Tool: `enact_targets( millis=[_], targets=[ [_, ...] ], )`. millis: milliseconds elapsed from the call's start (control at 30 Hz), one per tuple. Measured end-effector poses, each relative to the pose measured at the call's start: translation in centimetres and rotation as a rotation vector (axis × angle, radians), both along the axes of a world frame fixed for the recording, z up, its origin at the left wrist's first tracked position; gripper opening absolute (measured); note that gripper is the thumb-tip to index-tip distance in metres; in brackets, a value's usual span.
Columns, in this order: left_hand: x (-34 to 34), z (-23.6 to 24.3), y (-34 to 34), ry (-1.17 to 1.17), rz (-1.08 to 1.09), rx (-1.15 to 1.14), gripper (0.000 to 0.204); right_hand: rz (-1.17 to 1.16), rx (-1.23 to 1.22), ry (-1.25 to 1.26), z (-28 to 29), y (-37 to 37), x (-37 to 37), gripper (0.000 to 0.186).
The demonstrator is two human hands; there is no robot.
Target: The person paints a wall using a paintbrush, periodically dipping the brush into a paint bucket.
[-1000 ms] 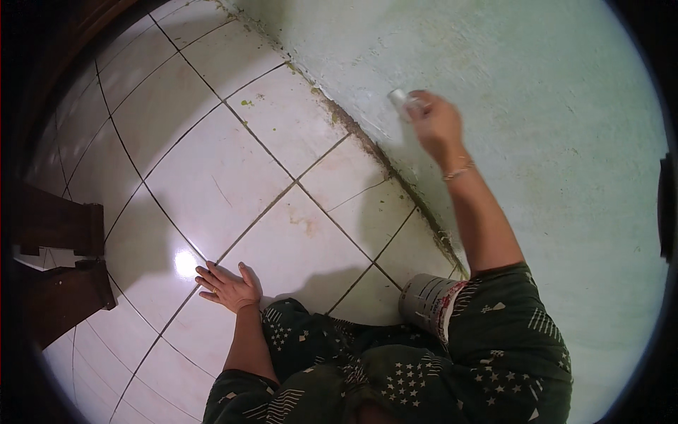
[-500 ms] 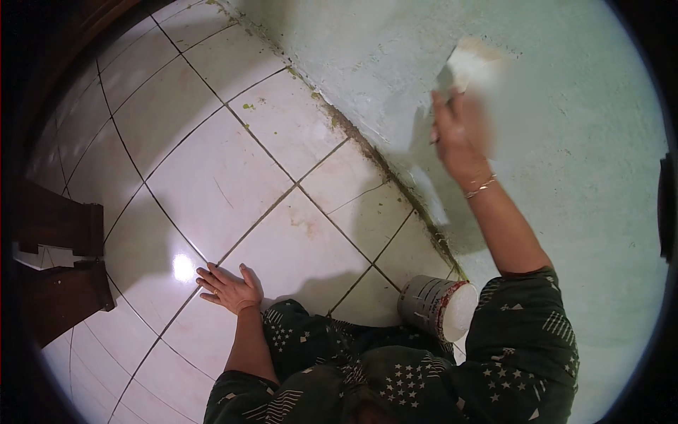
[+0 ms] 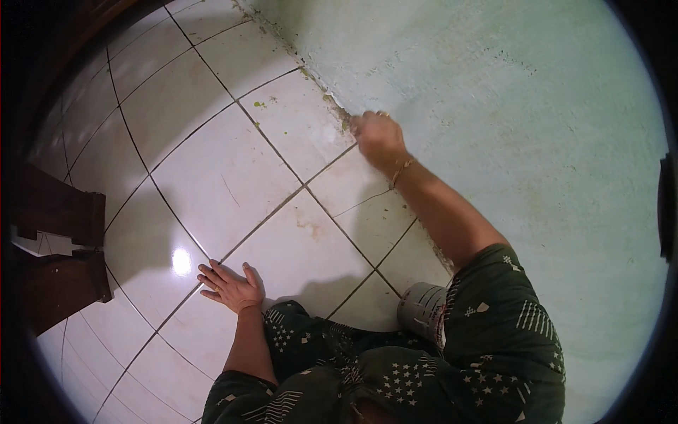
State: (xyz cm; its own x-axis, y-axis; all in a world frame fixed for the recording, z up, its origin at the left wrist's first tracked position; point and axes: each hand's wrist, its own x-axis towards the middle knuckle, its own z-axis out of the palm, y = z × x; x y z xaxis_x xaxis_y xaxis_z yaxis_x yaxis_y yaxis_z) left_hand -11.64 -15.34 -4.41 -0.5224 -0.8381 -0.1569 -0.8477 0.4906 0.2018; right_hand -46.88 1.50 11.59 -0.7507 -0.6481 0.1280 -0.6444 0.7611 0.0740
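Observation:
My right hand (image 3: 380,140) is closed at the seam where the pale green wall (image 3: 494,141) meets the tiled floor (image 3: 233,162). The wide paintbrush it grips is mostly hidden now; a whitish blur shows on the tile just left of the fingers. My left hand (image 3: 233,286) lies flat on the floor, fingers spread, holding nothing. By my right knee stands a paint bucket (image 3: 422,307), partly covered by my sleeve.
Dark wooden furniture legs (image 3: 67,212) stand at the left edge. Crumbly brown dirt and green flecks (image 3: 260,104) lie along the wall's foot and on nearby tiles. The wall fills the right side.
My right hand has swept down and left from higher on the wall to the floor seam, with the paintbrush. My sleeve now covers the bucket's mouth. The left hand stays in place.

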Motion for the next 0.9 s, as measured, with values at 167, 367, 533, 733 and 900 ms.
enact_targets(
  millis=[167, 367, 533, 733, 900],
  targets=[
    [-0.3, 0.3, 0.1, 0.02, -0.011, 0.005, 0.087, -0.175, -0.15, 0.005, 8.4, 1.4, -5.9, 0.021],
    [0.7, 0.2, 0.0, 0.009, -0.001, -0.02, 0.087, -0.024, -0.25, 0.642, 24.6, 2.0, -0.7, 0.023],
    [0.0, -0.4, 0.3, -0.018, 0.0, 0.021, 0.087, 0.199, 0.0, 1.222, 27.5, -0.7, 1.0, 0.02],
    [-0.9, 0.9, 0.0, 0.012, -0.008, 0.012, 0.087, 0.182, 0.106, 0.876, 12.6, 0.8, -3.1, 0.018],
    [-0.3, 0.7, 0.0, -0.001, -0.003, -0.006, 0.083, 0.286, 0.037, 0.366, 0.1, 1.3, -1.3, 0.018]
  ],
)
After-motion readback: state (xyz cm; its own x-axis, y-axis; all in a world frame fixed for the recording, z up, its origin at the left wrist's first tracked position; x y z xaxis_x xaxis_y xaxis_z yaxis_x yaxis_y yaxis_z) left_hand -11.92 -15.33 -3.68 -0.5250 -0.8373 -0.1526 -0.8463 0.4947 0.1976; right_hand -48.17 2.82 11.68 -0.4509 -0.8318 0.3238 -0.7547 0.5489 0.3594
